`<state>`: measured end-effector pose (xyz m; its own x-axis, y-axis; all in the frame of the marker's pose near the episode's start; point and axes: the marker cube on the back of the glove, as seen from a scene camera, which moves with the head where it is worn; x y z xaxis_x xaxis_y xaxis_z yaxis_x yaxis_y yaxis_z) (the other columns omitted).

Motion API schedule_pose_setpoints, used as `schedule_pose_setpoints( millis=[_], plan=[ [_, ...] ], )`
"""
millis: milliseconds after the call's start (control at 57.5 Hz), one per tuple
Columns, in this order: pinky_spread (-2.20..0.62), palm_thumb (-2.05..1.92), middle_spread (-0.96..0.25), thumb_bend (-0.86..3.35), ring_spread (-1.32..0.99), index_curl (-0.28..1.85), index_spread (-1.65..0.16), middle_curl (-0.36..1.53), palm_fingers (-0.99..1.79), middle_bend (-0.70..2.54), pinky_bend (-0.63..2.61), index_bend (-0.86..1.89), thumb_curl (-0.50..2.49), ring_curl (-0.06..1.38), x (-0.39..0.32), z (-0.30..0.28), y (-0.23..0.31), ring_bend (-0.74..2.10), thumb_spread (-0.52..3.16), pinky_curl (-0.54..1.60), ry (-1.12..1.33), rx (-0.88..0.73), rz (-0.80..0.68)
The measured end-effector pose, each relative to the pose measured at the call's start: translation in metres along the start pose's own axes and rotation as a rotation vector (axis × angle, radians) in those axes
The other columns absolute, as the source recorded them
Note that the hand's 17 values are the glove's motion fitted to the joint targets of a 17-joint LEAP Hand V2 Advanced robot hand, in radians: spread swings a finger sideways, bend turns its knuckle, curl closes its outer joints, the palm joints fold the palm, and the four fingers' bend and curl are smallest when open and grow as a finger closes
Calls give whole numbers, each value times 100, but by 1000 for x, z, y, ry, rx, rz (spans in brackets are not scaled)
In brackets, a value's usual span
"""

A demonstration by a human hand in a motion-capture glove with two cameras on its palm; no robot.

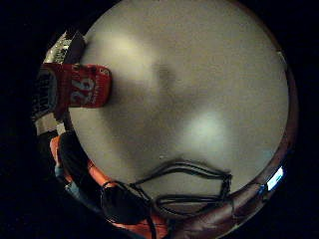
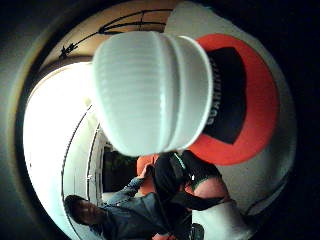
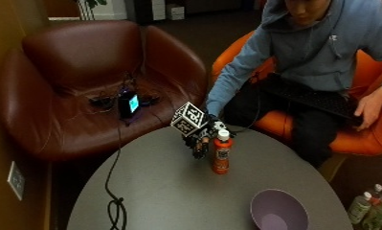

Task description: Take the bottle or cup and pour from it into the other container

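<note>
Outside view: the bottle [image 3: 221,154] stands upright mid-frame on the worktop [image 3: 165,191], the gloved hand [image 3: 200,139] just beside it; whether the fingers already grip it, I cannot tell. A bowl [image 3: 279,211] waits lower right, probably the pouring target.

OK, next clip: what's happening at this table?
A seated person has their gloved right hand at an upright orange bottle with a white cap on the round grey table. Whether the fingers have closed on it isn't clear. The bottle stands on the table, and the purple bowl sits apart near the table's edge.
</note>
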<state>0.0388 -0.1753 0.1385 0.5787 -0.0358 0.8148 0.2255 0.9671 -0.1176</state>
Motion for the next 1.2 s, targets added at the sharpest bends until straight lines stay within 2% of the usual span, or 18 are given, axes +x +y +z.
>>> schedule_pose_setpoints(
  millis=[382, 469, 730, 939, 1199],
  plan=[
    [20, 62, -19, -3, -11, 26, -37, 33, 21, 20, 32, 14, 35, 30, -11, 7, -12, 27, 88, 35, -97, -18, -13],
    [20, 62, -19, -3, -11, 25, -37, 33, 25, 21, 32, 13, 35, 30, -18, 9, -17, 29, 87, 35, -189, -6, -29],
    [17, 85, -12, 3, -11, 33, -30, 35, 67, 22, 19, 29, 41, 31, -27, 22, -27, 31, 82, 32, -390, 37, -61],
    [5, 100, -11, 2, -17, 36, -25, 40, 95, 33, 13, 16, 52, 34, -32, 33, -35, 38, 66, 29, -483, 51, -52],
    [-10, 105, -11, -3, -21, 36, -24, 44, 103, 32, 20, 12, 61, 38, -51, 40, -52, 41, 42, 31, -492, 80, -41]
  ],
)
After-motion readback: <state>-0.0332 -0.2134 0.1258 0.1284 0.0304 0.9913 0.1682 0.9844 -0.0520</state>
